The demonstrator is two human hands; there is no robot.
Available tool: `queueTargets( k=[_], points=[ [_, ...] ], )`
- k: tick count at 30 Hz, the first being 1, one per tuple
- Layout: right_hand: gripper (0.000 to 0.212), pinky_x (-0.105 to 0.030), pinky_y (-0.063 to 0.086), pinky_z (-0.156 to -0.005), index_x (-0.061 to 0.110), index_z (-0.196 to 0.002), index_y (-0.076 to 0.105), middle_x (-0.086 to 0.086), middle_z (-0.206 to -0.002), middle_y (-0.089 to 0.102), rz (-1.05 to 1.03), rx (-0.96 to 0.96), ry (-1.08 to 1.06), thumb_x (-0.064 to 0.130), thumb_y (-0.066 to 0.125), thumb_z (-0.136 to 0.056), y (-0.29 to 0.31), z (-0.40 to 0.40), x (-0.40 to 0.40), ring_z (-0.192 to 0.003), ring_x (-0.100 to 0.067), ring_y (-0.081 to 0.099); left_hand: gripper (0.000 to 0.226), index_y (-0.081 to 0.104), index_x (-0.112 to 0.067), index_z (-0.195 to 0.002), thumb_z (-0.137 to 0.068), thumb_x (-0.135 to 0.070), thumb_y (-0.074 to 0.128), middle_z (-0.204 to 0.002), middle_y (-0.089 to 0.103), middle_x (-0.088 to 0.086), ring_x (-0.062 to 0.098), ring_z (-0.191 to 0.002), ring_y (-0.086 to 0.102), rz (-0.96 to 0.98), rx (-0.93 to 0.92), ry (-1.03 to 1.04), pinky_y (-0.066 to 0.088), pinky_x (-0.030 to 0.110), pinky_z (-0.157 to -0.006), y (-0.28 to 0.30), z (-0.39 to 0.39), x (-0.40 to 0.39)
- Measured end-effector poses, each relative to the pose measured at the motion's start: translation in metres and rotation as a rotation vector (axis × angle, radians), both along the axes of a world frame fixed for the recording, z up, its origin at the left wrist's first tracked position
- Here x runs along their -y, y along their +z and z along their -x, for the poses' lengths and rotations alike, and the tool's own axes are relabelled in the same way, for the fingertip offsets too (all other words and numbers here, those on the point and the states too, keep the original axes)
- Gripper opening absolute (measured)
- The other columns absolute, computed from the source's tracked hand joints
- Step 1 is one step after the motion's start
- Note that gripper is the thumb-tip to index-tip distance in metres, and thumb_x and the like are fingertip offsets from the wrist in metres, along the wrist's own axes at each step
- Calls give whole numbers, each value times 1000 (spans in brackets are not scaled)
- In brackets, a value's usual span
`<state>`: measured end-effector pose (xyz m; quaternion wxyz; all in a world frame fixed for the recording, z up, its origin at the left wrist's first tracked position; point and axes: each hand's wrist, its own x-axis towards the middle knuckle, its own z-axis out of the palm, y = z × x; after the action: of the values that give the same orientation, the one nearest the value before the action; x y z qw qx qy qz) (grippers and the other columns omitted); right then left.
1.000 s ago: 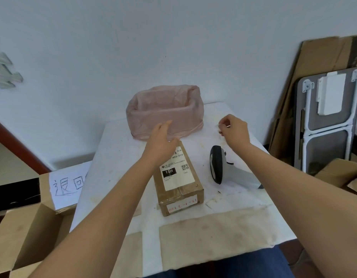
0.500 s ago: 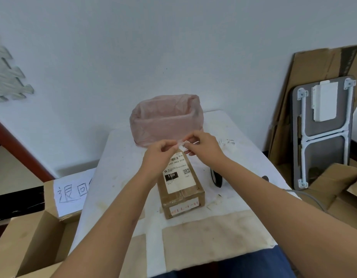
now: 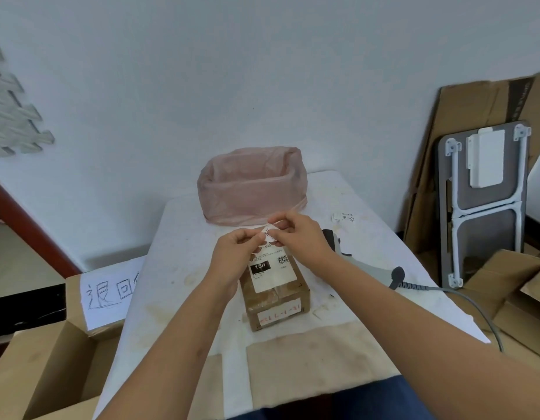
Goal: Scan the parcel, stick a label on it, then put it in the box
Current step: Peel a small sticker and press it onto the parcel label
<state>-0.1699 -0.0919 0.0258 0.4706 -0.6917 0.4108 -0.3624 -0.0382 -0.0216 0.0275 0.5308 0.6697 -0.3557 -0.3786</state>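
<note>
Brown cardboard parcel (image 3: 275, 294) lying flat on the white table (image 3: 184, 268), near the middle, long side running near to far. Wrapped in glossy clear tape, creased along the top. White shipping label (image 3: 273, 272) stuck on the upper face, printed with a black block reading "15H" and a small QR code to its right. Second white strip with reddish characters (image 3: 280, 315) on the near end face, too blurred to read.

Both hands raised just above the far end of the parcel, meeting there. Left hand (image 3: 235, 257) pinching the left edge of a small white sticker (image 3: 269, 232) between thumb and fingers. Right hand (image 3: 299, 234) gripping the same sticker from the right, fingertips curled over its top. Dark handwritten marks on the sticker, not legible.

Pink plastic-lined bin (image 3: 252, 186) at the far side of the table, just beyond the hands. Grey handheld scanner (image 3: 353, 259) lying to the right of the parcel, partly hidden behind the right forearm, its cable trailing off the right edge. Open cardboard box (image 3: 44, 368) on the near left, beside the table, with a handwritten paper sign (image 3: 109, 294) on its far flap.
</note>
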Motion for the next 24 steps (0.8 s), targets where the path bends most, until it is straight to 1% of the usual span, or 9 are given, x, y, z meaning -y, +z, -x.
queueTargets(
  k=[3,6,8,10,14,17,19,21,24],
  points=[
    [20,-27,61,-73,11,-105,60,-6,-96,67,-31,38,-47,12,69,-86,-2,1,-3,-74,-13,68,13,75,-10,-98,-92,-19,68,-82,72,2,5,-64,61,-16,-32,-2,47,10,-46,0,2,1],
    [13,-35,61,-75,13,-95,58,-6,-94,69,-20,73,-66,13,68,-86,-4,3,-6,-78,-19,70,13,75,-8,-96,-92,-18,68,-80,71,1,0,-55,60,-19,-80,-3,49,12,-48,-1,4,3],
    [9,-35,60,-76,12,-95,61,-6,-96,71,-11,74,-39,13,66,-88,-5,5,-7,-79,-20,72,13,75,-8,-96,-92,-18,68,-79,70,1,2,-57,59,-12,-105,5,50,12,-50,-2,4,4],
    [10,-32,60,-77,11,-98,64,-3,-95,69,-27,75,-4,13,66,-88,-7,6,-7,-80,-19,73,14,74,-7,-95,-92,-18,67,-79,68,1,6,-62,57,2,-119,21,50,12,-51,-2,2,4],
    [14,-32,61,-78,11,-99,61,-4,-83,70,-145,196,7,4,66,-87,-10,6,-8,-85,-26,75,12,74,-10,-96,-93,-19,66,-79,70,-1,8,-68,57,2,-106,40,49,15,-57,-1,0,4],
    [18,-30,60,-76,15,-97,57,-3,-78,71,-165,236,-1,4,66,-87,-10,5,-9,-78,-21,73,14,74,-11,-98,-94,-20,65,-83,71,0,9,-72,58,-8,-103,46,50,17,-59,-2,0,4],
    [20,-25,58,-71,14,-100,55,-2,-77,70,-168,228,-5,5,67,-87,-10,6,-9,-74,-16,71,15,74,-11,-99,-94,-21,64,-84,71,-1,9,-72,58,-12,-97,55,49,17,-59,-2,1,4],
    [21,-23,57,-70,11,-104,56,-2,-76,70,-167,220,-8,6,67,-86,-10,6,-9,-71,-13,70,15,74,-12,-98,-95,-22,63,-85,71,-1,9,-73,58,-14,-77,61,49,18,-60,-3,2,4],
    [17,-25,58,-73,10,-103,61,-3,-75,71,-164,215,-14,6,66,-87,-12,5,-7,-69,-12,69,12,74,-18,-96,-93,-25,64,-91,74,0,10,-77,62,-10,32,67,49,20,-62,-5,2,4]
  ],
)
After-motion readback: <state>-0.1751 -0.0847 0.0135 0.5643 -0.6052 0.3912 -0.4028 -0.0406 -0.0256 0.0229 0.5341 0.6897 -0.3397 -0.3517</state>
